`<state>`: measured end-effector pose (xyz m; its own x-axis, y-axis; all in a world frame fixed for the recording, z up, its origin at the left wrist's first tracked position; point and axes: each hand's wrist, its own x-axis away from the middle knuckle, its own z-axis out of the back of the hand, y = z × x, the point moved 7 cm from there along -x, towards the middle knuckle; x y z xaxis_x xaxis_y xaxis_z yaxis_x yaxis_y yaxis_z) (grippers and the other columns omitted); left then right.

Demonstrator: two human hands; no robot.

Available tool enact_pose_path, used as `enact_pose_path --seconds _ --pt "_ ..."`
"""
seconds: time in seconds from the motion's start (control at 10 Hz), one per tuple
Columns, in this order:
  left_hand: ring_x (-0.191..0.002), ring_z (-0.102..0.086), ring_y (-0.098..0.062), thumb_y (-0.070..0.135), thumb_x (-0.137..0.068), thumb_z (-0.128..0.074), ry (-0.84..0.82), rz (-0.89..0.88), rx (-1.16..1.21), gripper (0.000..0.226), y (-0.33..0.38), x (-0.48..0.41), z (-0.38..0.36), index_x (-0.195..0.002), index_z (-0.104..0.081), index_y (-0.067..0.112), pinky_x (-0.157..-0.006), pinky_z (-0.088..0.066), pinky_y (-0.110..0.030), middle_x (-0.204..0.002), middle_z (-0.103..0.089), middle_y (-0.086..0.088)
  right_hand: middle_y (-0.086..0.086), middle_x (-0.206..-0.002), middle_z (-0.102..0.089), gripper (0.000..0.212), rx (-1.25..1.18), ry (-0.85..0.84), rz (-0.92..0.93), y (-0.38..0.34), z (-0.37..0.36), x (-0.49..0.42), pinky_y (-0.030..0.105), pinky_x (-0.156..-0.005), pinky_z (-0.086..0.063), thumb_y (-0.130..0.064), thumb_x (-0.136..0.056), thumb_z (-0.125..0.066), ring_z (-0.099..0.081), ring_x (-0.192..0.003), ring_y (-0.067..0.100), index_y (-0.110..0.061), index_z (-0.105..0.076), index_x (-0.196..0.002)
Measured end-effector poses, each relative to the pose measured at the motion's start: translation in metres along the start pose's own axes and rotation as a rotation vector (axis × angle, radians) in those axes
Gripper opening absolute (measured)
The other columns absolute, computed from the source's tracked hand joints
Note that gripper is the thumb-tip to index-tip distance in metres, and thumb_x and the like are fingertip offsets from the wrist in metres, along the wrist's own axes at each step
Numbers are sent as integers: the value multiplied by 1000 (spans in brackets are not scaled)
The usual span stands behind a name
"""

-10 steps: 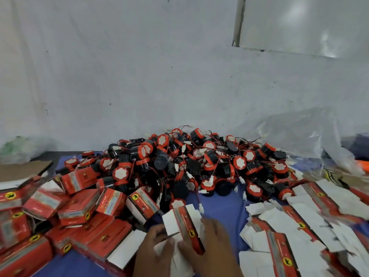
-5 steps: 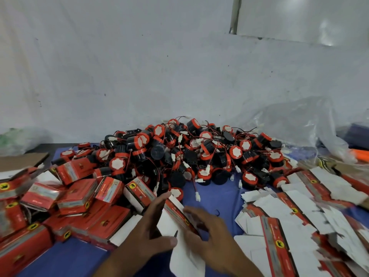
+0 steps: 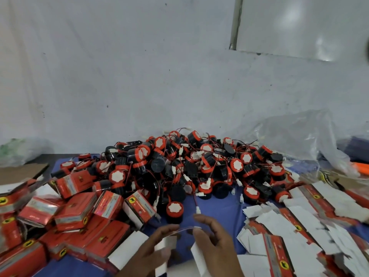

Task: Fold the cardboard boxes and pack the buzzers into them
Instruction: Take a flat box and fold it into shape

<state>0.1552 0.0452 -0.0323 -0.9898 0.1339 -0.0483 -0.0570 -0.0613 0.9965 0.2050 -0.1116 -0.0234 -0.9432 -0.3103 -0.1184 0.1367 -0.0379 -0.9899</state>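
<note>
A big heap of black-and-red buzzers (image 3: 189,166) with thin wires lies on the blue cloth (image 3: 219,208); one buzzer (image 3: 174,210) stands just beyond my hands. At the bottom centre both hands hold one cardboard box blank (image 3: 168,242). Its white inside faces me and its top edge arches between my fingertips. My left hand (image 3: 153,250) pinches the blank's left side. My right hand (image 3: 215,242) curls round its right side, over a white flap. The blank's lower part is hidden behind my hands.
Several folded red boxes (image 3: 75,212) are heaped at the left, down to the near edge. Flat unfolded blanks (image 3: 289,236) are spread at the right. A crumpled clear plastic bag (image 3: 295,136) sits at the back right against the white wall. Brown cardboard (image 3: 20,170) lies far left.
The blank lay flat with its red strip showing; my hands have since lifted and spread it, so its white inside now faces me. The view has tilted up slightly.
</note>
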Motion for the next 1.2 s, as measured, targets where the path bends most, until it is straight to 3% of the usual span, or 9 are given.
enact_pose_path --seconds 0.2,0.3,0.4,0.5,0.6,0.8,0.9,1.0,1.2 --pt "-122 -54 -33 81 -33 -80 63 41 1 131 -14 1 3 -139 -33 21 -99 -47 -35 -136 -53 -4 14 -94 -75 22 4 -32 -115 7 -4 -2 38 -83 -59 -26 -90 -70 -71 -83 27 -29 -65 -112" --pt "-109 -65 -10 50 -53 -92 194 76 81 94 -19 6 5 -133 -54 20 -80 -52 -22 -123 -67 3 0 -85 -74 45 -5 -188 -116 5 -15 4 19 -71 -52 -41 -80 -78 -66 -75 5 -31 -60 -120" --pt "-95 -69 -4 20 -67 -83 335 50 118 62 -16 10 10 -124 -60 22 -67 -53 -16 -113 -71 4 -21 -120 -64 83 0 -378 -138 8 -22 8 22 -92 -51 -61 -63 -84 -61 -109 1 -38 -50 -134" --pt "-102 -67 -4 30 -61 -93 407 -5 96 68 -11 14 13 -122 -62 30 -81 -54 -25 -116 -70 9 -22 -139 -51 88 92 -512 -130 11 -17 9 25 -102 -49 -53 -64 -87 -55 -124 5 -46 -42 -138" --pt "-114 -61 -1 50 -49 -91 342 -37 84 86 -6 18 10 -126 -59 33 -95 -50 -31 -122 -66 22 -2 -124 -67 79 102 -484 -78 11 -12 7 36 -93 -56 -36 -69 -90 -66 -110 18 -44 -46 -134" --pt "-117 -60 0 58 -55 -86 250 -5 123 85 -12 17 5 -131 -56 33 -85 -50 -19 -125 -65 21 -19 -134 -59 69 67 -138 71 5 4 -2 30 -90 -56 -24 -82 -81 -67 -109 10 -32 -44 -140" --pt "-122 -56 0 46 -62 -86 224 -51 -6 86 -4 18 5 -137 -44 40 -90 -53 -22 -131 -58 28 -26 -133 -57 84 131 -160 163 -3 -1 4 27 -97 -53 -20 -80 -80 -65 -112 5 -36 -29 -145" --pt "-132 -45 1 49 -61 -85 277 -107 -218 100 7 21 6 -142 -28 54 -106 -46 -35 -142 -45 31 -5 -143 -53 96 182 -188 183 -4 0 4 30 -101 -51 -19 -81 -82 -59 -122 11 -28 -21 -154" --pt "-131 -37 15 52 -67 -81 287 -256 -311 96 20 25 -6 -139 -20 65 -102 -47 -21 -143 -33 42 -32 -147 -41 88 -147 -418 47 7 -12 8 37 -107 -48 -27 -86 -76 -50 -133 4 -58 -16 -143"
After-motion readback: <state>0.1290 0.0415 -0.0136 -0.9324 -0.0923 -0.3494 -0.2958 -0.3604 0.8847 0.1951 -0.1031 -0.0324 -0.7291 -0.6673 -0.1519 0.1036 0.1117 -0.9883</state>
